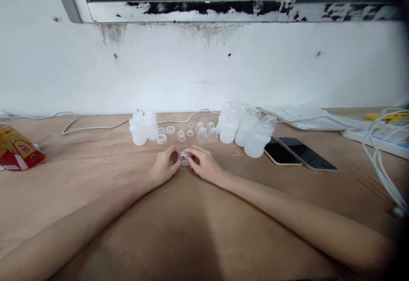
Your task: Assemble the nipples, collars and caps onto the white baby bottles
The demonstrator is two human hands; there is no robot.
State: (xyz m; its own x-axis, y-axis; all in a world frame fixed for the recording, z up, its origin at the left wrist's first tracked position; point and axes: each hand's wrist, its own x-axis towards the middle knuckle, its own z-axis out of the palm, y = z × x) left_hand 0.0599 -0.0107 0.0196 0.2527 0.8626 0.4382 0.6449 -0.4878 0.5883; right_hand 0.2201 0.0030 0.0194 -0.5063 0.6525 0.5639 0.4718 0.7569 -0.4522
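Between my two hands is a small clear bottle collar ring (184,156), just above or on the table. My left hand (165,164) pinches it from the left, and my right hand (204,163) has its thumb and fingers closed on the right side. Whether a teat sits inside the ring I cannot make out. Beyond the hands stand several loose collar rings (161,138), a few clear silicone teats (181,136) and several transparent dome caps (202,134). White baby bottle bodies (139,131) without caps stand behind to the left.
Several capped baby bottles (254,141) stand right of the dome caps. Two phones (309,155) lie beside them. A plastic bag (303,118), white cables (380,157) and a power strip (377,141) are farther right. At far left lies a red and yellow carton (21,151).
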